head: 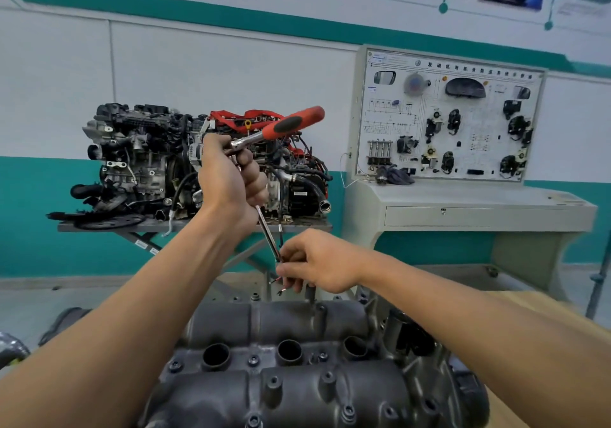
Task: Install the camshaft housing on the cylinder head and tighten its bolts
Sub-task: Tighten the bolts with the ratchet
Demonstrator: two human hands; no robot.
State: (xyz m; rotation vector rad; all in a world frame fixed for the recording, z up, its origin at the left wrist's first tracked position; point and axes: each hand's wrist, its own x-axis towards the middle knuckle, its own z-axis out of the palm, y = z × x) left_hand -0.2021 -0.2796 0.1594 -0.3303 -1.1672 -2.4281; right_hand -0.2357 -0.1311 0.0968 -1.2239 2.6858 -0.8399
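Camshaft housing (297, 384) lies at the bottom centre of the view, dark grey and cast, directly below both forearms. Three round wells run across its middle, and small bolts (253, 360) stand in holes along its ribs and edges. It appears to sit on the cylinder head, though the joint underneath is out of sight.

Above it, the left hand (231, 176) is raised, its grip clamped around the head end of a ratchet (291, 123). The ratchet's red and black handle slants up to the right. A thin, bright extension bar (266, 229) runs from that fist downward and slightly right.

The right hand (314, 262) is lower, just above the far edge of the housing, its grip pinched on the bottom end of the bar with thumb and fingertips. The tip of the bar is hidden behind those fingers, so whether it meets a bolt cannot be told.

Behind the hands, a complete engine (148, 159) with red hoses stands on a grey bench (99, 227). To its right, against the teal and white wall, a training panel (449, 120) carrying mounted car parts rises from a pale console (463, 202).
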